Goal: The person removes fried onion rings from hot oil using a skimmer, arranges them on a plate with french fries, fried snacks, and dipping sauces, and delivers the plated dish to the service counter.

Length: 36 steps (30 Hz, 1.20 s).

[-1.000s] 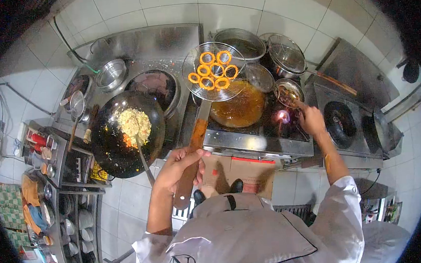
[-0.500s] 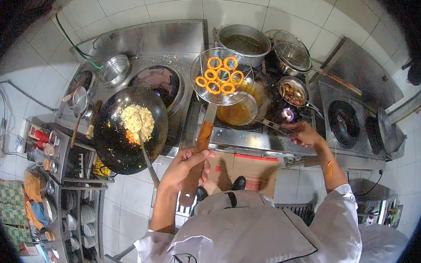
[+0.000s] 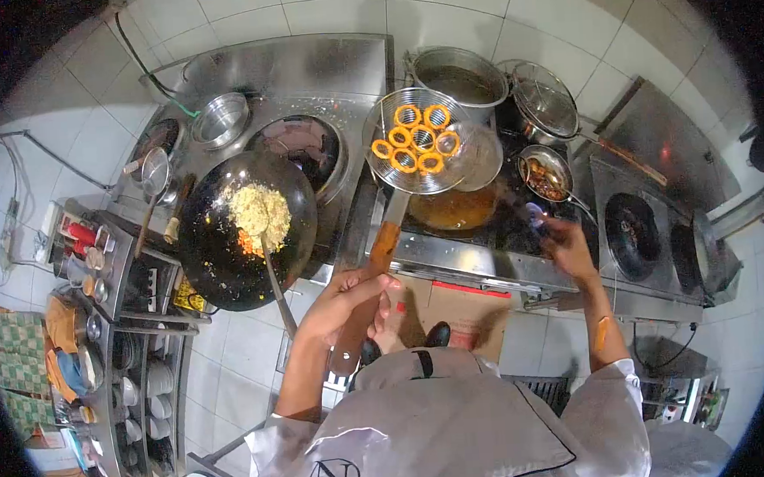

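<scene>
My left hand [image 3: 351,306] is closed around the wooden handle of a wire skimmer [image 3: 387,181]. Several fried onion rings [image 3: 421,137] lie in its round basket, above the oil pan [image 3: 450,210] on the stove. My right hand [image 3: 568,249] grips the far end of a fine-mesh strainer [image 3: 482,158], whose handle is smeared by motion. The strainer's bowl is tilted up beside the skimmer basket and partly behind it; whether they touch I cannot tell. Golden oil shows in the pan below.
Left of me, a black wok [image 3: 216,249] holds fried rice [image 3: 260,213] with a ladle [image 3: 278,284] in it. Behind the skimmer stands a large pot [image 3: 458,54]. A small pan of browned food [image 3: 546,172] and a burner flame [image 3: 534,214] are near my right hand.
My right hand has lifted the strainer from the oil pan up toward the skimmer basket. The left hand still holds the skimmer with its onion rings. The whole view has shifted slightly.
</scene>
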Each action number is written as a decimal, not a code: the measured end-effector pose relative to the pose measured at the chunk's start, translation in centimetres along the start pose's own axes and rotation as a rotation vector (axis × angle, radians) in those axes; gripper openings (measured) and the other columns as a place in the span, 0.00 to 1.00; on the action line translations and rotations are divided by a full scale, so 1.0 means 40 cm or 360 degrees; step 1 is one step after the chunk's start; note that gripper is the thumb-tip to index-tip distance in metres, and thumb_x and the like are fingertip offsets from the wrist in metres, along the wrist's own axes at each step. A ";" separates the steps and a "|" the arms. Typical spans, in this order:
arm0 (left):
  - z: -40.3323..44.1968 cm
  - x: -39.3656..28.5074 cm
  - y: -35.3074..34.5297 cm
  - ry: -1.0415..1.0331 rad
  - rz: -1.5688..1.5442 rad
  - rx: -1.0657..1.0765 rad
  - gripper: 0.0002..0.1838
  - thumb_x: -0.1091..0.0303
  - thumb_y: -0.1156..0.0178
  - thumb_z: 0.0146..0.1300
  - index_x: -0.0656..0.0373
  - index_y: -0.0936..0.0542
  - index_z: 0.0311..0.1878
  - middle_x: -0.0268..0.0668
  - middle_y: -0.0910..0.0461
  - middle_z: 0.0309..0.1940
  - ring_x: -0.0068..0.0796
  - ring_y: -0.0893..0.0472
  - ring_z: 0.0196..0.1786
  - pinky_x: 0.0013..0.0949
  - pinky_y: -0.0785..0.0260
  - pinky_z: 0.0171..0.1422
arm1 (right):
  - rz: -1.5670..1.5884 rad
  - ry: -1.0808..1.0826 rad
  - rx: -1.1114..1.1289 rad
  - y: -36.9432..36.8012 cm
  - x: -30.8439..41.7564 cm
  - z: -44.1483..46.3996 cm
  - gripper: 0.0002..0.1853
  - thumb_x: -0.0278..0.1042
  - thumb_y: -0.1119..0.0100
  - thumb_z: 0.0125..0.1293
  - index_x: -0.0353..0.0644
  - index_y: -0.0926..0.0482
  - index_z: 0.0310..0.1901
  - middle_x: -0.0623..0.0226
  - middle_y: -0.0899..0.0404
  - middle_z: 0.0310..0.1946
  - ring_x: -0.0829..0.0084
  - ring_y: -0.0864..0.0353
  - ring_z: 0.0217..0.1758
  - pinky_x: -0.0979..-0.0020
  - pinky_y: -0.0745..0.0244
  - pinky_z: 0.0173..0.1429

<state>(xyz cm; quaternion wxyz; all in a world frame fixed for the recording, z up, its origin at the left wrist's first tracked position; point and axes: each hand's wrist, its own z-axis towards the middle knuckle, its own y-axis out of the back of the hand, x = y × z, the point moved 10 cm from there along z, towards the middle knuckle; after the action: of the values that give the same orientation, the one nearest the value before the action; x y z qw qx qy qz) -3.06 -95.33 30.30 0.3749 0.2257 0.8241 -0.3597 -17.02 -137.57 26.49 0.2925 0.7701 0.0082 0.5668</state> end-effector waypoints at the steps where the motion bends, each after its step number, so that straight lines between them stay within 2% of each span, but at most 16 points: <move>1: -0.004 -0.007 -0.004 -0.0020 0.0029 0.0011 0.20 0.53 0.36 0.79 0.63 0.14 0.57 0.34 0.19 0.25 0.27 0.19 0.19 0.27 0.31 0.21 | -0.0505 0.0459 -0.0274 0.042 0.068 -0.005 0.36 0.20 0.40 0.64 0.54 0.21 0.75 0.65 0.17 0.25 0.71 0.23 0.17 0.65 0.25 0.26; 2: -0.006 -0.010 -0.006 -0.0010 0.0033 0.0019 0.20 0.53 0.36 0.79 0.63 0.14 0.57 0.34 0.19 0.25 0.27 0.19 0.19 0.27 0.31 0.21 | -0.0504 0.0447 -0.0281 0.048 0.082 -0.005 0.36 0.20 0.40 0.64 0.54 0.21 0.75 0.65 0.17 0.25 0.71 0.23 0.17 0.65 0.25 0.26; 4: -0.006 -0.022 -0.006 -0.0020 -0.0020 0.0019 0.16 0.58 0.36 0.80 0.64 0.14 0.53 0.39 0.17 0.27 0.30 0.18 0.20 0.30 0.28 0.23 | -0.1194 0.0564 -0.0595 0.079 0.166 -0.027 0.38 0.20 0.41 0.62 0.56 0.22 0.76 0.50 0.12 0.30 0.51 0.12 0.28 0.50 0.17 0.38; 5: -0.007 -0.024 -0.011 -0.0014 -0.0014 0.0027 0.16 0.58 0.36 0.80 0.64 0.14 0.53 0.39 0.17 0.27 0.30 0.18 0.20 0.30 0.28 0.23 | -0.1194 0.0555 -0.0602 0.085 0.154 -0.014 0.38 0.20 0.41 0.62 0.56 0.22 0.76 0.50 0.12 0.30 0.51 0.12 0.28 0.50 0.17 0.38; 7: -0.009 -0.038 -0.004 -0.0052 0.0020 -0.0047 0.16 0.59 0.36 0.80 0.65 0.15 0.53 0.39 0.18 0.25 0.30 0.18 0.20 0.29 0.29 0.22 | -0.1433 0.0436 -0.0661 0.083 0.087 0.034 0.39 0.21 0.40 0.61 0.58 0.24 0.76 0.42 0.12 0.36 0.40 0.12 0.38 0.42 0.17 0.44; 12: -0.004 -0.046 -0.003 -0.0081 -0.0004 -0.0038 0.16 0.60 0.36 0.79 0.66 0.15 0.54 0.39 0.17 0.25 0.29 0.18 0.20 0.29 0.29 0.21 | -0.1341 0.0480 -0.0553 -0.020 -0.084 0.139 0.36 0.25 0.38 0.64 0.55 0.23 0.76 0.46 0.11 0.36 0.41 0.10 0.39 0.44 0.14 0.47; 15: -0.006 -0.050 -0.002 -0.0086 -0.0009 -0.0048 0.16 0.60 0.37 0.80 0.66 0.15 0.54 0.38 0.17 0.25 0.28 0.18 0.20 0.28 0.28 0.21 | -0.0963 0.0619 -0.0326 -0.112 -0.117 0.170 0.32 0.26 0.36 0.65 0.50 0.20 0.74 0.49 0.10 0.33 0.48 0.09 0.33 0.48 0.14 0.44; 17: -0.010 -0.047 -0.001 -0.0079 -0.0017 -0.0059 0.17 0.59 0.37 0.80 0.66 0.15 0.54 0.38 0.17 0.25 0.28 0.18 0.20 0.28 0.28 0.21 | -0.0229 0.0195 -0.0006 -0.186 -0.188 0.192 0.31 0.26 0.36 0.65 0.45 0.18 0.72 0.57 0.12 0.28 0.64 0.13 0.23 0.58 0.17 0.34; 18: -0.009 -0.046 0.001 -0.0084 -0.0017 -0.0058 0.17 0.59 0.37 0.80 0.66 0.15 0.54 0.38 0.17 0.25 0.28 0.18 0.20 0.28 0.28 0.21 | -0.0091 -0.0149 0.0115 -0.208 -0.158 0.160 0.33 0.25 0.38 0.65 0.43 0.21 0.74 0.66 0.18 0.22 0.77 0.26 0.15 0.68 0.29 0.22; 19: -0.008 -0.045 0.002 -0.0088 -0.0017 -0.0055 0.17 0.59 0.37 0.80 0.67 0.15 0.54 0.38 0.17 0.25 0.28 0.17 0.20 0.28 0.28 0.21 | -0.0092 -0.0148 0.0118 -0.215 -0.123 0.145 0.33 0.25 0.38 0.65 0.43 0.21 0.74 0.66 0.18 0.22 0.77 0.26 0.15 0.68 0.29 0.22; 21: -0.005 -0.042 0.005 -0.0081 -0.0019 -0.0046 0.17 0.59 0.37 0.80 0.67 0.15 0.54 0.38 0.17 0.25 0.28 0.18 0.20 0.28 0.28 0.22 | 0.0426 -0.0388 0.0214 -0.245 -0.119 0.111 0.33 0.23 0.41 0.66 0.41 0.23 0.76 0.72 0.22 0.21 0.83 0.35 0.13 0.74 0.42 0.16; 28: 0.007 -0.039 0.004 -0.0040 -0.0018 -0.0057 0.17 0.59 0.36 0.79 0.67 0.15 0.53 0.39 0.18 0.25 0.29 0.19 0.20 0.30 0.30 0.22 | 0.0843 -0.0544 0.0304 -0.223 -0.068 0.045 0.32 0.21 0.42 0.69 0.41 0.23 0.76 0.73 0.23 0.23 0.85 0.39 0.14 0.77 0.49 0.17; 31: 0.007 -0.041 0.006 -0.0028 0.0024 -0.0055 0.17 0.58 0.35 0.79 0.66 0.14 0.53 0.39 0.18 0.25 0.29 0.19 0.20 0.30 0.31 0.22 | 0.0703 -0.0469 0.0254 -0.151 -0.023 0.023 0.32 0.24 0.39 0.69 0.42 0.23 0.76 0.73 0.23 0.24 0.86 0.41 0.14 0.78 0.50 0.18; 33: 0.006 -0.045 0.005 -0.0027 0.0027 -0.0056 0.17 0.58 0.35 0.78 0.66 0.14 0.53 0.39 0.17 0.25 0.29 0.19 0.20 0.29 0.31 0.22 | 0.0267 -0.0310 0.0148 -0.065 0.001 0.029 0.31 0.26 0.36 0.70 0.40 0.23 0.76 0.72 0.16 0.28 0.82 0.29 0.18 0.74 0.35 0.23; 34: 0.004 -0.045 0.005 -0.0025 0.0030 -0.0061 0.17 0.58 0.35 0.78 0.66 0.14 0.53 0.39 0.17 0.25 0.29 0.19 0.20 0.29 0.31 0.22 | 0.0267 -0.0314 0.0153 -0.036 -0.051 0.058 0.31 0.26 0.36 0.70 0.40 0.23 0.76 0.72 0.16 0.28 0.82 0.29 0.18 0.74 0.35 0.23; 36: 0.000 -0.045 0.003 -0.0025 0.0023 -0.0083 0.17 0.58 0.35 0.78 0.66 0.14 0.53 0.38 0.17 0.25 0.29 0.19 0.20 0.29 0.30 0.22 | -0.0474 0.1004 -0.0327 0.043 0.070 0.073 0.31 0.25 0.36 0.69 0.40 0.22 0.74 0.58 0.09 0.35 0.63 0.12 0.29 0.61 0.18 0.38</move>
<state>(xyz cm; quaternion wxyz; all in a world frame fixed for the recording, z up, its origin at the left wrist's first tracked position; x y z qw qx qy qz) -1.87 -95.43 31.66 0.3896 0.2190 0.8286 -0.3371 -14.00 -139.33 29.18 0.4308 0.5143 0.1530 0.7256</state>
